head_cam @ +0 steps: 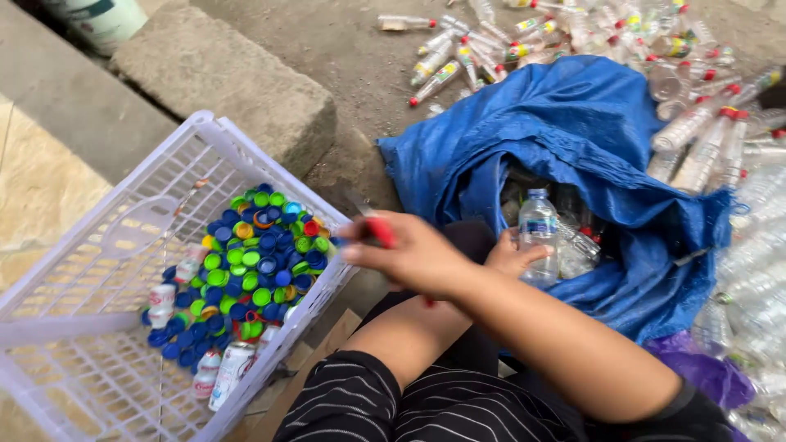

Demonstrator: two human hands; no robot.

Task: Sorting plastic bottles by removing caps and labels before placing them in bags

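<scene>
Fingers of right hand (413,254) pinch red-handled knife (372,223), blurred.

The right hand (409,250) is motion-blurred, hiding most of its red-handled tool (378,231). It covers much of the left hand (512,255).

Concrete block (221,82) beyond the basket; pale bucket (102,20) behind it.

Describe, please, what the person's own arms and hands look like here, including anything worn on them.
Both hands are bare: no gloves, rings or watch show on the right hand or the left hand. The forearms are uncovered too. A dark sleeve edge wraps the right arm near the bottom of the view. The left arm's upper part is hidden behind the right, so any sleeve there cannot be seen.
</scene>
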